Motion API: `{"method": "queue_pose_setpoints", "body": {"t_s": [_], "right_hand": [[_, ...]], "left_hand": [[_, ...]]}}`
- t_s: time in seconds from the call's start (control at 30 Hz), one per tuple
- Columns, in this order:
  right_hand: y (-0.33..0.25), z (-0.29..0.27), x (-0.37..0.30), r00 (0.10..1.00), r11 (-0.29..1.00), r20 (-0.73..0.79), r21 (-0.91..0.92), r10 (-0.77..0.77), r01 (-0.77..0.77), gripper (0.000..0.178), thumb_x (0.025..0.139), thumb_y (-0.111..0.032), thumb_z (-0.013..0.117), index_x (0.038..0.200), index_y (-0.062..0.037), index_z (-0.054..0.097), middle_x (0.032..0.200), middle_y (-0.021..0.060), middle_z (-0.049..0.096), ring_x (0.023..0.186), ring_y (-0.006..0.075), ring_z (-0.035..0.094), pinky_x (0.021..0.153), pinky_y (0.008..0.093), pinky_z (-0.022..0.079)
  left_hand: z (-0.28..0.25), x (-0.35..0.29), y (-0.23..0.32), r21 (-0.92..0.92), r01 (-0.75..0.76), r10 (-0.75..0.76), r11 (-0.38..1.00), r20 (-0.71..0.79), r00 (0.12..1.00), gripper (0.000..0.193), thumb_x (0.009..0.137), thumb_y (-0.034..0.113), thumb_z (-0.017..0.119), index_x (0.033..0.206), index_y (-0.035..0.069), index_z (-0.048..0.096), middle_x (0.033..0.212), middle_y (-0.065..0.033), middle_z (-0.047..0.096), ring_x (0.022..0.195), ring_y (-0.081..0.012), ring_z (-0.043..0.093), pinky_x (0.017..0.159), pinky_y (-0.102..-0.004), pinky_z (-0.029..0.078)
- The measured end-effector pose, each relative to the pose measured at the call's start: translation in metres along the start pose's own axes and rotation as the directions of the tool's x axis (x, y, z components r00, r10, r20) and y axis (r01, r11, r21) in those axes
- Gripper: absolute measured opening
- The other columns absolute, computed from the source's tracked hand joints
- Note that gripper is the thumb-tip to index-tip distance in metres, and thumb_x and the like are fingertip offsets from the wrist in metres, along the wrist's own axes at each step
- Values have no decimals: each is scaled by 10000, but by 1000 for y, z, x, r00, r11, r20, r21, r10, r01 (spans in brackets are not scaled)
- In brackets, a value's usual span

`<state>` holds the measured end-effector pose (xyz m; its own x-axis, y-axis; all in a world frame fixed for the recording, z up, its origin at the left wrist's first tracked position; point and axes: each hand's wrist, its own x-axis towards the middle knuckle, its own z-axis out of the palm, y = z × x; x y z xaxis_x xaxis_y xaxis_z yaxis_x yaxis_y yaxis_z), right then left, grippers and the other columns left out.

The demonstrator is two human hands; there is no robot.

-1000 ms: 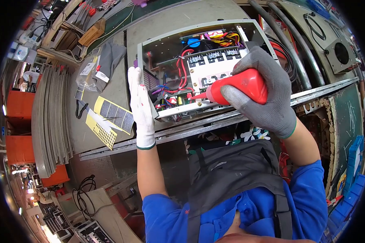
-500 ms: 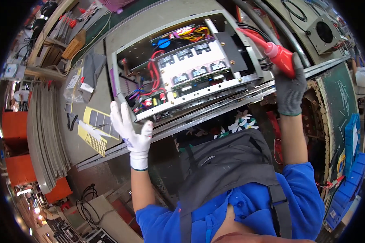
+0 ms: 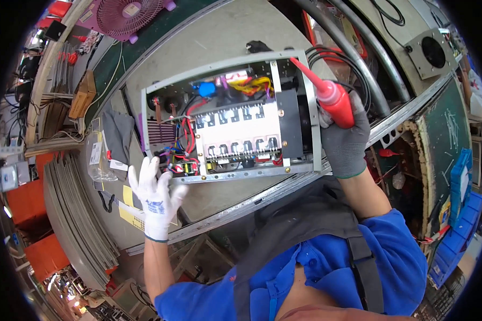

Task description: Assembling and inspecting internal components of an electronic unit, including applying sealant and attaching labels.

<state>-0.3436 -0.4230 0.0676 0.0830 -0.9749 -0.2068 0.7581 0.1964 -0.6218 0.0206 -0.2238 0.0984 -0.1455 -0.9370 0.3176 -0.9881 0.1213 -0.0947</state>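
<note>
A metal-framed electronics chassis (image 3: 289, 117) lies open on the bench, with black components in two rows on a white panel and coloured wires at its left. My right hand (image 3: 348, 136), in a grey glove, is closed around a red squeeze bottle (image 3: 338, 107) with a long nozzle. The nozzle points up and left, its tip over the frame's far right corner; I cannot tell whether it touches. By the near left corner is my left hand (image 3: 158, 195), in a white glove, its fingers spread and holding nothing. Whether its fingertips touch the frame is unclear.
Left of the chassis lie a grey cloth (image 3: 119, 136), a clear plastic bag (image 3: 99, 163) and a yellow label sheet (image 3: 129, 214). A purple fan (image 3: 126, 16) stands at the far left. Metal pipes (image 3: 361, 64) and black cables run along the right. Blue bins (image 3: 458, 235) sit at far right.
The chassis now sits farther in from the bench's front edge. My right hand and the bottle have moved left, with the nozzle now over the frame. My left hand stays spread near the same corner.
</note>
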Motion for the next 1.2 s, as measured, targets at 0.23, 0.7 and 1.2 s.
{"method": "queue_pose_setpoints", "body": {"t_s": [0.23, 0.7, 1.2], "right_hand": [[-42, 1, 24, 923, 893, -53, 280, 381, -353, 345, 1005, -364, 547, 1143, -52, 595, 839, 85, 569, 695, 206, 520, 623, 309, 393], [-39, 136, 167, 949, 906, 159, 289, 273, -310, 369, 1002, -405, 574, 1163, -74, 550, 878, 70, 508, 709, 187, 456, 642, 318, 393], [-88, 107, 117, 992, 838, 91, -532, -89, 124, 406, 873, -357, 685, 1091, -30, 585, 977, 96, 601, 899, 210, 594, 832, 330, 490]], "left_hand": [[-53, 55, -1, -267, -114, 189, 957, 275, 943, 253, 535, 217, 831, 652, 95, 643, 1131, -82, 612, 1207, -311, 591, 1136, -646, 271], [-67, 182, -97, -5, 370, -334, 929, 414, 846, 337, 839, 200, 732, 1153, 79, 746, 1505, -171, 488, 1447, -398, 353, 1217, -542, 187], [-25, 234, 69, -258, 188, -148, 948, 169, 975, 933, 709, 462, 822, 1478, 77, 460, 1573, -321, 319, 1443, -550, 276, 1146, -699, 136]]}}
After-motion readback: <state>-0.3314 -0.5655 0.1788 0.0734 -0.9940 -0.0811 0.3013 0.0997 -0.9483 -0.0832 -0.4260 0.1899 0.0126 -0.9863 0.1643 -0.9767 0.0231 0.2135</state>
